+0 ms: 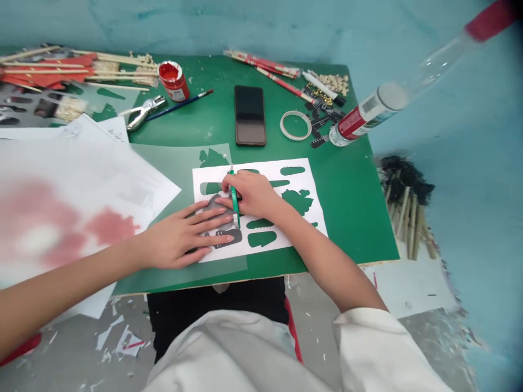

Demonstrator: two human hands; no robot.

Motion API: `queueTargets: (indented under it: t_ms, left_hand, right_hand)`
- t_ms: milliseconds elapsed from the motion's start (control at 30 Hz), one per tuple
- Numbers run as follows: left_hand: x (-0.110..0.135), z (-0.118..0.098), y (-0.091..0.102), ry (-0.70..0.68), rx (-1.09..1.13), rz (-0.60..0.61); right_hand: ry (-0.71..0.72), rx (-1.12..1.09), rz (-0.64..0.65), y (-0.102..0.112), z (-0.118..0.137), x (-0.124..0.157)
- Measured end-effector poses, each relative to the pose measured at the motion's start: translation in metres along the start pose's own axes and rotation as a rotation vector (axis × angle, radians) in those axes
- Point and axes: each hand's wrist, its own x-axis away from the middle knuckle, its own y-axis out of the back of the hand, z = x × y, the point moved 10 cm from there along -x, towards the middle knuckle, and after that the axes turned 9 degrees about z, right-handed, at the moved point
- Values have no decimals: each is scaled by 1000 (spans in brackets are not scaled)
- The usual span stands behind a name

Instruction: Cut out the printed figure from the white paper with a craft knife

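My right hand (255,193) is closed around a slim green utility knife (235,198), which lies across the white stencil sheet (267,212). My left hand (180,234) rests flat with its fingers spread over the left part of that sheet. Beneath its fingers are dark grey and black shapes (229,238), partly hidden. Several cut-out openings in the sheet show the green table through them. A clear plastic sheet (180,155) lies partly under the stencil sheet. What the knife's tip touches I cannot make out.
White papers (157,179) with red stains cover the left of the green table (351,218). Behind are a phone (250,115), a tape roll (295,126), an open red paint jar (174,81), a hole punch (145,112) and a brush (180,105). A bottle (365,115) stands at right.
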Motion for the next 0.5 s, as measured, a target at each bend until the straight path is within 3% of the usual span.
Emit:
queueTargets:
  t_ms: [500]
  left_hand:
    - [4, 4, -7, 48, -42, 117]
  right_hand:
    - [50, -7, 26, 0, 7, -6]
